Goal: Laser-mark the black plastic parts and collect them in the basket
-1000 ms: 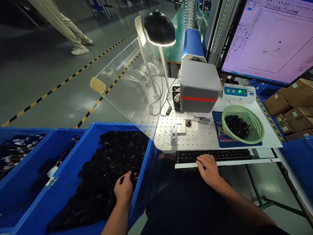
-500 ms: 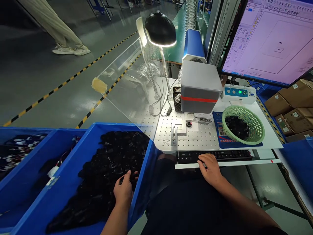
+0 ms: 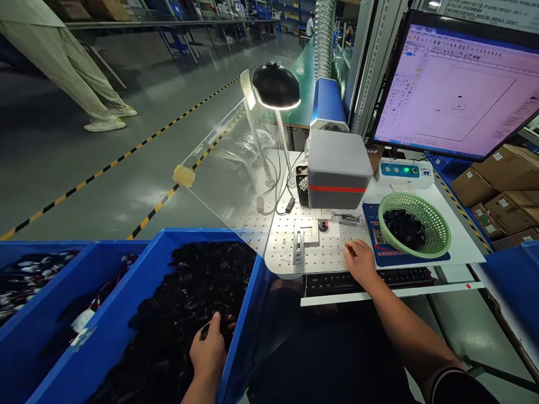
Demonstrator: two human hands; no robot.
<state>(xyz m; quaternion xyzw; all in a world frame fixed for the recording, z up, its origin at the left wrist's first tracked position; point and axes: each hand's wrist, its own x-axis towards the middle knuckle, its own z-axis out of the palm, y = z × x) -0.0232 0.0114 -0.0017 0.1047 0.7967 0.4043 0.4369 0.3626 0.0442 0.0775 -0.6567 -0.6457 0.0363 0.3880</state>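
Note:
Down at the lower left, my left hand (image 3: 207, 348) is closed around a small black part (image 3: 205, 332) inside a blue bin (image 3: 246, 306). A heap of similar black parts (image 3: 168, 314) lies about it; the fingers partly hide the held one. My right hand (image 3: 360, 261) hovers over the front of a perforated metal plate (image 3: 278, 255), fingers loosely bent and apart, holding nothing visible. Just beyond its fingertips, a small round black part with a reddish spot (image 3: 323, 225) sits at the fixture, under the grey machine head (image 3: 339, 168).
A green basket (image 3: 442, 238) with black parts stands right of my right hand, on a blue mat (image 3: 370, 224). The keyboard (image 3: 328, 285) lies below the plate. A lamp (image 3: 275, 87), clear panel and monitor (image 3: 458, 95) surround the machine. Someone's legs (image 3: 84, 78) are at upper left.
My right hand has left the keyboard and moved forward over the plate. My left hand stays in the bin with the black part. The view has tilted up, and the person's legs have shifted.

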